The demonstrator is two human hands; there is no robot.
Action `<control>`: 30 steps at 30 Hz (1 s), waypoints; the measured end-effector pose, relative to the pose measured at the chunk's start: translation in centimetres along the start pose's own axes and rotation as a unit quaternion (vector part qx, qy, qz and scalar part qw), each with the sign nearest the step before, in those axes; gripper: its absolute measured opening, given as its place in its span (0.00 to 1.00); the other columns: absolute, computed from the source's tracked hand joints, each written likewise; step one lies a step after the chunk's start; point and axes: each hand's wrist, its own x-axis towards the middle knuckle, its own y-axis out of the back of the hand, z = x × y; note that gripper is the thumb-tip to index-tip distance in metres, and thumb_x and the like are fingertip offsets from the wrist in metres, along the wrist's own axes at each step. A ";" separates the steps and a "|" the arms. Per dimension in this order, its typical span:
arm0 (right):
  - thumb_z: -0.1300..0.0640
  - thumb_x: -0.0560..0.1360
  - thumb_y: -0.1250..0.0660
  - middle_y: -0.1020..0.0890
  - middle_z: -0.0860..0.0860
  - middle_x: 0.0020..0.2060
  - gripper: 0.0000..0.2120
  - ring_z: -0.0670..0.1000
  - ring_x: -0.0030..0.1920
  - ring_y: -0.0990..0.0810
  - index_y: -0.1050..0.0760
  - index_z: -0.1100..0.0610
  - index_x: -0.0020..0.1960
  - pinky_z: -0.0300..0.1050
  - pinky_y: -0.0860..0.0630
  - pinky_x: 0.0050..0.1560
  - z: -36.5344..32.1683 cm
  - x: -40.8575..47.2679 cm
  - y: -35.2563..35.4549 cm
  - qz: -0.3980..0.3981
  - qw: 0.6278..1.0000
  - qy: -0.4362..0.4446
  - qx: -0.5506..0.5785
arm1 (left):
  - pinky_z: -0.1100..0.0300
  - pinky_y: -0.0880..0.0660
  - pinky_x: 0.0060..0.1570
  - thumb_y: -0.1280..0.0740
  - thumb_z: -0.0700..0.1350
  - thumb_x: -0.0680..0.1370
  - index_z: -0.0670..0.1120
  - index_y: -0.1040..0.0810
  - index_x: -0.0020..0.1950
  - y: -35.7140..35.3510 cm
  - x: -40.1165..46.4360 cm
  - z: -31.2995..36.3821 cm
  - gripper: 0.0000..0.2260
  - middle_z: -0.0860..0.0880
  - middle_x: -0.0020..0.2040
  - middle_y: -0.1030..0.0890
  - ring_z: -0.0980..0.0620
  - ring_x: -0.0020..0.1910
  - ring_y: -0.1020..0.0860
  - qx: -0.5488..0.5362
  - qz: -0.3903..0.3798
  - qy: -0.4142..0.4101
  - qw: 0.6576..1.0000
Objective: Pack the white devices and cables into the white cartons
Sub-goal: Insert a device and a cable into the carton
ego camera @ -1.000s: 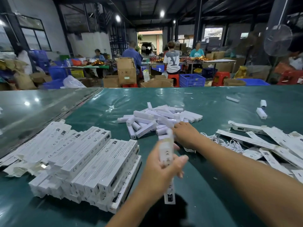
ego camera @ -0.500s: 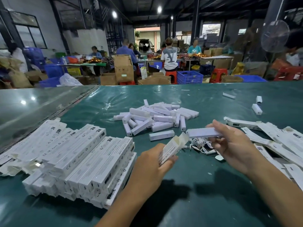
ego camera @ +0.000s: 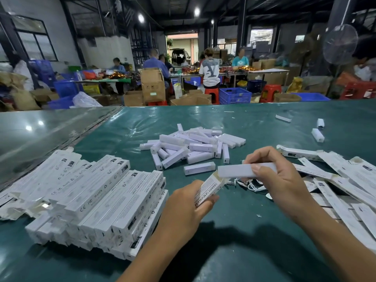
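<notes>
Head view: left hand (ego camera: 184,208) grips open carton (ego camera: 209,189) above table (ego camera: 223,231); right hand (ego camera: 282,180) pinches white device (ego camera: 238,171), tip at carton mouth. Insertion step. Next, likely: align and slide in, cable (ego camera: 251,185) lies just beyond

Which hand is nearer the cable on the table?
Right. The right hand is directly above the cable, holding a device; the left hand is off to its left, holding a carton.
</notes>
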 end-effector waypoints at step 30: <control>0.54 0.82 0.36 0.15 0.44 0.46 0.06 0.42 0.48 0.19 0.21 0.46 0.51 0.30 0.29 0.51 2.1 0.4 1.8 0.086 0.956 -0.060 -0.275 | 0.47 0.25 0.35 0.34 0.67 0.75 0.54 0.27 0.52 -2.3 -0.7 1.6 0.18 0.48 0.35 0.26 0.44 0.34 0.28 -0.232 0.060 -0.026 0.970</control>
